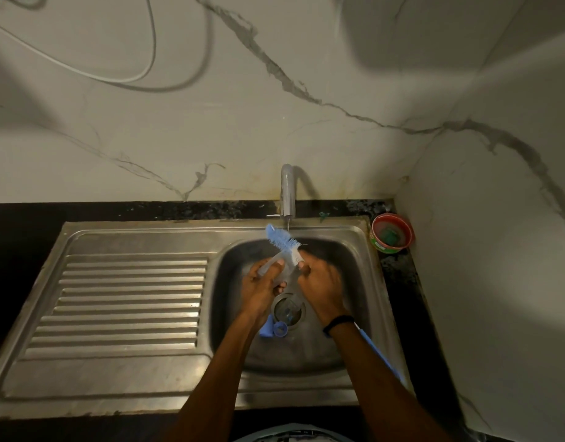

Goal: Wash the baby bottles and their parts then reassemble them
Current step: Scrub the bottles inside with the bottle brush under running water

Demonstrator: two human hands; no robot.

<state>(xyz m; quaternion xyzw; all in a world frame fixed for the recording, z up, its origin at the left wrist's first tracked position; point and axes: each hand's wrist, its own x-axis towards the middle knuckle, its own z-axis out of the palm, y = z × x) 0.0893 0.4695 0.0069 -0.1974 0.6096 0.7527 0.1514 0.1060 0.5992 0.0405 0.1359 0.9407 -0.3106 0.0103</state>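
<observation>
Forearms converge over sink (140,237): left hand (260,288) grip wraps tilted clear bottle (268,266), right hand (322,288) grip, just beside it, pinches brush (282,242), bristles angled up-left above both grips under tap (287,193).

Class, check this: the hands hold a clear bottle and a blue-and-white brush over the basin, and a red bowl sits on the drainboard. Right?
No. The head view shows the red bowl on the dark counter right of the sink, not on the drainboard.
</observation>
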